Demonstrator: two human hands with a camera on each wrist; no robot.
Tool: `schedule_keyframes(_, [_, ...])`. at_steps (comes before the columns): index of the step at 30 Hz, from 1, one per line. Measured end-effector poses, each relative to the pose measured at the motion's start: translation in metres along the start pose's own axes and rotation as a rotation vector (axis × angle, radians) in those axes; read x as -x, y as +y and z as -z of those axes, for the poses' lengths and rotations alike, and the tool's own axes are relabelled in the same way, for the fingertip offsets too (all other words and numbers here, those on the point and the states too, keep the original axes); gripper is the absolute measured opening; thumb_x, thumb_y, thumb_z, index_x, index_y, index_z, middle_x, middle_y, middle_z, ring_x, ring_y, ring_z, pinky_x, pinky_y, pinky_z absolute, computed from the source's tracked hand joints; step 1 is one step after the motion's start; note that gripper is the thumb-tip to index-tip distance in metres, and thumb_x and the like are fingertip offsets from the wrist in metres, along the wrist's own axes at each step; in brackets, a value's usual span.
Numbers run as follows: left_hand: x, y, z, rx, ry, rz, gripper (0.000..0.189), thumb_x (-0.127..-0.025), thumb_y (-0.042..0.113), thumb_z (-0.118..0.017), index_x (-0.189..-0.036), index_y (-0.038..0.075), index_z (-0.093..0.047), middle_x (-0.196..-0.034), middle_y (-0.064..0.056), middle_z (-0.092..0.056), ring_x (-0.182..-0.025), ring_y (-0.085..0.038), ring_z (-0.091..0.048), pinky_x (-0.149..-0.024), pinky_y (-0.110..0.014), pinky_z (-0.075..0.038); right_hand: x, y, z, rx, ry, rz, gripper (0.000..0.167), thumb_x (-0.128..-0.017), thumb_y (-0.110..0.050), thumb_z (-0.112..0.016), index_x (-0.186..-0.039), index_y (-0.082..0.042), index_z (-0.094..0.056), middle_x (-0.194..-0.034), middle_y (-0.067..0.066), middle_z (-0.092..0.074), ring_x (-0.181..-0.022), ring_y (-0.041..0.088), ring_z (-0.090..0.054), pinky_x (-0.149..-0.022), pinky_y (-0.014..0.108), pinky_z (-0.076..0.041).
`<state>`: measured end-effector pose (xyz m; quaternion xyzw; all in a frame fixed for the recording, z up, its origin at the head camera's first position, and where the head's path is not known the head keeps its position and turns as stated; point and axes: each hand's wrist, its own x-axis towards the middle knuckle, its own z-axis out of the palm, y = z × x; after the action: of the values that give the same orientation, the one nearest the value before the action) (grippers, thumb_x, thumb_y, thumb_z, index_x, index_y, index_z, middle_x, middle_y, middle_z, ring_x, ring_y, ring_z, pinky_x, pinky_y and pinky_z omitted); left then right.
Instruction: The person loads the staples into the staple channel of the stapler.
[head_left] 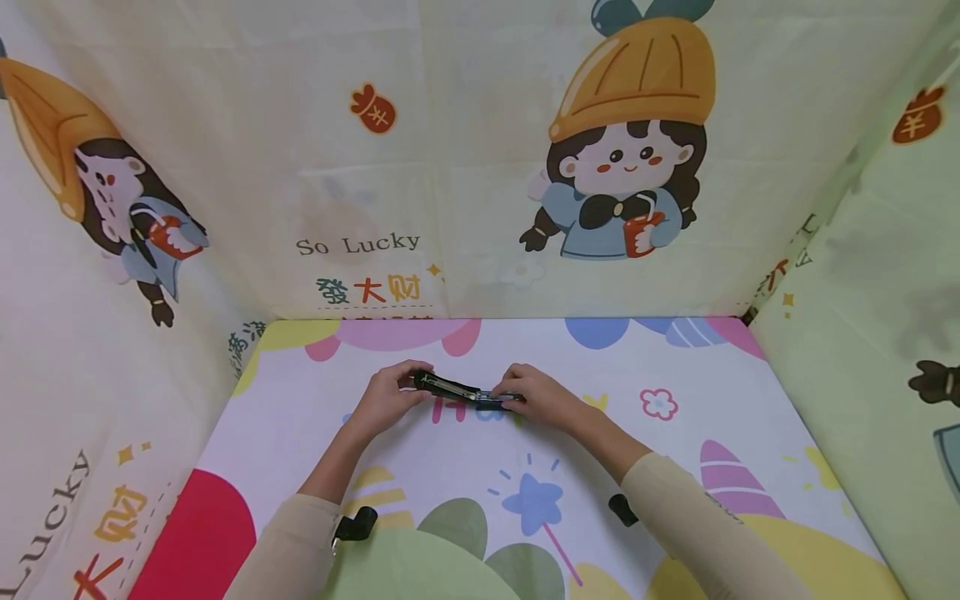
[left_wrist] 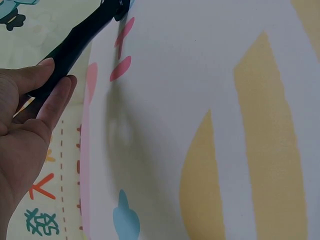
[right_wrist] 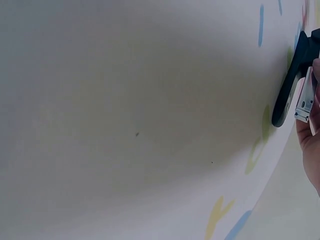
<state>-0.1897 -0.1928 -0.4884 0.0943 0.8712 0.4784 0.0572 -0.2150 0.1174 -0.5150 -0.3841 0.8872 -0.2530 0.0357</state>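
A black stapler [head_left: 453, 388] is swung wide open over the far middle of the table, its metal inside showing. Fingers and thumb of my left hand [head_left: 386, 402] pinch the end of its long dark arm. In the left wrist view that arm of the stapler [left_wrist: 75, 47] slants up and away from the left hand [left_wrist: 25, 125]. My right hand [head_left: 542, 397] grips the other end. The right wrist view has the silvery metal magazine [right_wrist: 305, 97] against the fingers of the right hand [right_wrist: 311, 155], beside the dark base [right_wrist: 286, 97]; most of those fingers are cut off by the frame.
The table [head_left: 600, 467] wears a white cover with colourful printed shapes. Cream printed cloth walls stand behind it [head_left: 480, 167] and along both sides. Dark wrist devices show at the left sleeve [head_left: 356, 525] and right sleeve [head_left: 622, 509].
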Motion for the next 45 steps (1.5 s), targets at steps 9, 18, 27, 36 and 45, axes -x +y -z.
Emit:
schedule_keyframes(9, [0.001, 0.001, 0.001, -0.004, -0.003, -0.004, 0.041, -0.089, 0.002, -0.079, -0.128, 0.008, -0.069, -0.125, -0.013, -0.07, -0.11, -0.03, -0.071, -0.087, -0.034, -0.061, 0.001, 0.001, -0.001, 0.042, 0.027, 0.047, 0.02, -0.093, -0.012, -0.077, -0.113, -0.016, -0.081, -0.105, 0.003, -0.065, -0.097, 0.017, -0.057, -0.083, 0.029, -0.051])
schedule_keyframes(18, [0.0, 0.001, 0.0, -0.009, 0.001, -0.001, 0.041, -0.088, 0.002, -0.079, -0.128, 0.006, -0.069, -0.123, -0.013, -0.071, -0.109, -0.03, -0.071, -0.086, -0.031, -0.06, 0.011, 0.004, 0.001, 0.063, 0.037, 0.023, 0.022, -0.093, -0.014, -0.078, -0.115, -0.017, -0.08, -0.106, 0.003, -0.065, -0.097, 0.017, -0.057, -0.084, 0.03, -0.052])
schedule_keyframes(27, [0.001, 0.001, 0.001, -0.008, 0.0, -0.005, 0.04, -0.088, 0.001, -0.079, -0.127, 0.006, -0.069, -0.123, -0.013, -0.071, -0.109, -0.029, -0.071, -0.087, -0.032, -0.06, 0.023, 0.007, 0.006, 0.07, 0.076, 0.031, 0.022, -0.09, -0.012, -0.081, -0.111, -0.016, -0.081, -0.104, 0.003, -0.065, -0.095, 0.017, -0.056, -0.081, 0.029, -0.051])
schedule_keyframes(36, [0.001, -0.001, 0.001, 0.0, -0.003, -0.012, 0.04, -0.089, 0.001, -0.079, -0.127, 0.006, -0.069, -0.122, -0.013, -0.071, -0.108, -0.029, -0.071, -0.086, -0.031, -0.061, 0.032, 0.011, 0.008, 0.117, 0.117, 0.054, 0.024, -0.088, -0.011, -0.082, -0.111, -0.017, -0.081, -0.103, 0.004, -0.065, -0.094, 0.018, -0.056, -0.081, 0.031, -0.05])
schedule_keyframes(45, [0.0, 0.0, 0.0, -0.015, 0.0, -0.015, 0.042, -0.088, 0.002, -0.079, -0.128, 0.006, -0.069, -0.125, -0.013, -0.07, -0.11, -0.031, -0.071, -0.09, -0.038, -0.061, 0.039, 0.013, 0.01, 0.12, 0.095, 0.015, 0.026, -0.088, -0.017, -0.083, -0.114, -0.017, -0.08, -0.106, 0.003, -0.066, -0.096, 0.018, -0.056, -0.084, 0.033, -0.05])
